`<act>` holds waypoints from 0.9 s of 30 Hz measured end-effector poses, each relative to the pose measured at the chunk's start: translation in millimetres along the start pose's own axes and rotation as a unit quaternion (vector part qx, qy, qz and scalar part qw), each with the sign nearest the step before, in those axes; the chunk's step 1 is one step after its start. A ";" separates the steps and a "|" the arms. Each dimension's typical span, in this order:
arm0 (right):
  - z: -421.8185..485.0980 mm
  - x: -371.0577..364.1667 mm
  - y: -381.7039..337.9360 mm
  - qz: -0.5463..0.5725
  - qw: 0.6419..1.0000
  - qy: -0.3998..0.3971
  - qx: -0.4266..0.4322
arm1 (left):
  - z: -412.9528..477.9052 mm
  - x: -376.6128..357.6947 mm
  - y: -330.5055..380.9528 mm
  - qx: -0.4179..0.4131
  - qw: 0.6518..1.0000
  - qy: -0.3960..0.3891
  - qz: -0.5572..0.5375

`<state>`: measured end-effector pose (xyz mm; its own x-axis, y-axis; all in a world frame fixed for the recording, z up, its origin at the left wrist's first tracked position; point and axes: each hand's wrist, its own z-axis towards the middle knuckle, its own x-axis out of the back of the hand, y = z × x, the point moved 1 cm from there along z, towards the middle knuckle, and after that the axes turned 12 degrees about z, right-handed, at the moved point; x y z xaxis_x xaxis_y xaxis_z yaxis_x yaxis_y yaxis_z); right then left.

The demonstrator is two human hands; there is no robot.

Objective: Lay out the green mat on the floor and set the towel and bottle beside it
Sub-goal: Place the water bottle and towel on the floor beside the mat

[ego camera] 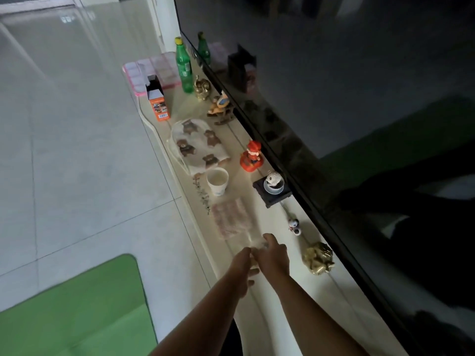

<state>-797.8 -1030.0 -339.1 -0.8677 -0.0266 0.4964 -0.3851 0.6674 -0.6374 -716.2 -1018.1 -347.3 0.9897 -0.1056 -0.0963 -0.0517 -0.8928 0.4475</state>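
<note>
The green mat [74, 304] lies flat on the tiled floor [64, 150], just beside the long pale surface [282, 317] that runs under the dark screen [334, 98]; the paper cup [217, 181] on that surface serves as the landmark. Beyond the cup lies the bear-print towel [198, 146], almost touching it; farther beyond stands the green bottle [184, 66], upright, with an orange box [158, 105] to its left and a brass figurine [202, 88] just beside it. Right of the cup sits a red figurine [252, 158]; nearer than that, a small bowl ornament [273, 183] on a dark stand. On the near side of the cup lies a pinkish cloth [231, 218], blurred; both hands meet at its near end. The left hand [246, 268] and right hand [272, 255] are close together, touching; whether their fingers pinch the cloth cannot be told through the blur.
</note>
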 end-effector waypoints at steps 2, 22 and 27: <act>-1.6 4.3 2.3 -0.019 1.000 -0.013 0.011 | -1.1 -0.1 -1.9 0.001 1.000 -0.004 -0.013; -155.7 -62.1 -73.1 -0.219 0.930 -0.174 0.238 | -113.7 122.8 -72.6 -0.033 0.981 0.063 -0.182; -251.2 -110.5 -103.8 -0.264 0.870 -0.238 0.342 | -165.4 198.4 -130.3 -0.072 0.952 0.101 -0.280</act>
<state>-582.9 -909.4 -179.8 -0.4820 -0.6094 0.6295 -0.7245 -0.1268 -0.6775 -491.1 -850.2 -277.6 0.8626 0.4694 -0.1885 0.4963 -0.7136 0.4945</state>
